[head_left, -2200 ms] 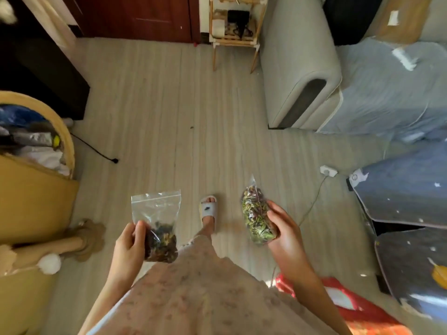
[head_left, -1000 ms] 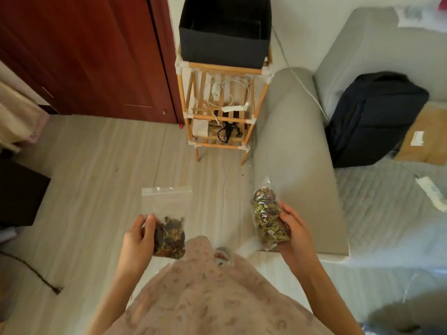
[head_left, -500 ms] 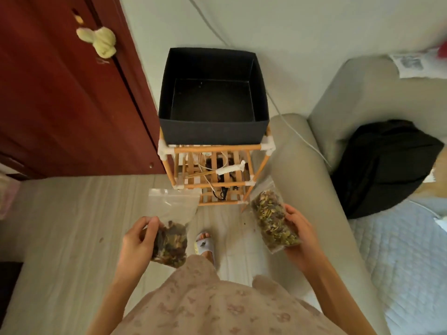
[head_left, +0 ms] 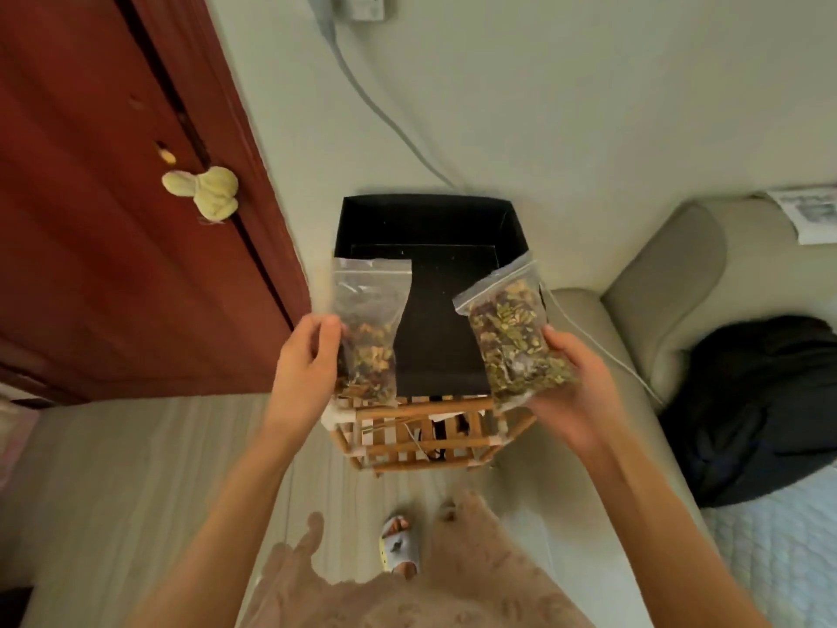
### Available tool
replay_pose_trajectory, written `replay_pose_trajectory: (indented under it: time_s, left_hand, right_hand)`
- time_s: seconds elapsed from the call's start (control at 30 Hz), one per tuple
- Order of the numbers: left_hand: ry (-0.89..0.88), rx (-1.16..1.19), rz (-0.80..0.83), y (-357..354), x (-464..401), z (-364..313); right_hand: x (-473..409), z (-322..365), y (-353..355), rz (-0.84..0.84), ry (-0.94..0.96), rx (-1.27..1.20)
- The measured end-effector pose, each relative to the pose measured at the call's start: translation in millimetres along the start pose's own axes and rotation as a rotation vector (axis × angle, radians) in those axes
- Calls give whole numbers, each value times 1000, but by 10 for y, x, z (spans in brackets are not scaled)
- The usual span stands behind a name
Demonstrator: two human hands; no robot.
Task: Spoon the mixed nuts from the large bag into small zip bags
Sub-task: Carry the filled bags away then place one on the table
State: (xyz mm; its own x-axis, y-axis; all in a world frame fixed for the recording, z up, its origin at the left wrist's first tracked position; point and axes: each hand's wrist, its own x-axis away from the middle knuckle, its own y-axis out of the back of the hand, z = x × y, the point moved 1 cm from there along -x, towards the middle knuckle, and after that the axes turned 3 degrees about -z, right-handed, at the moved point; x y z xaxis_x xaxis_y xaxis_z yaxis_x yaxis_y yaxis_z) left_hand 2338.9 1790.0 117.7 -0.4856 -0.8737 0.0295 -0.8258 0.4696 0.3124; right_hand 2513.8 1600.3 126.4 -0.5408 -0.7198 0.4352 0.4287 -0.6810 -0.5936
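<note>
Over black box [head_left: 430, 219]: hands [head_left: 303, 360] [head_left: 570, 383] hide both zip bags' [head_left: 369, 328] [head_left: 512, 337] lower edges.

Both hands [head_left: 308, 355] [head_left: 570, 383] are now raised and stretched out, so my two zip bags [head_left: 369, 328] [head_left: 512, 337] hover over the black box [head_left: 430, 219] instead of the floor.

The black box [head_left: 430, 219] is sitting open-topped on the wooden rack [head_left: 421, 441], its dark inside showing bare between the two raised zip bags, so a way down into it is lying open from above. The left hand [head_left: 303, 369] and its bag [head_left: 369, 328] are hanging over the box's left front corner; the right hand [head_left: 575, 387] and fuller bag [head_left: 516, 337] are covering the right front corner. The red door [head_left: 113, 242] is crowding the left side, the sofa arm [head_left: 584, 337] the right, and the wall [head_left: 543, 106] is closing off the back.
</note>
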Motion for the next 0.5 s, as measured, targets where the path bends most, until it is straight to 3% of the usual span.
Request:
replay_pose_trajectory:
  time_s: [0.1, 0.17, 0.27, 0.4, 0.5]
  left_hand:
    - [-14, -167, 44, -247, -425, 1]
    - [8, -292, 114, -420, -620, 32]
    - [133, -520, 253, -688, -833, 149]
    - [305, -617, 346, -894, -999, 333]
    - [392, -576, 368, -946, -1056, 465]
  right_hand:
    - [-563, 111, -164, -109, 79, 273]
    - [-859, 50, -258, -201, 138, 584]
    - [-1198, -130, -296, -273, 180, 999]
    - [-1456, -315, -213, -258, 150, 1435]
    - [-1511, -431, -193, -211, 113, 1547]
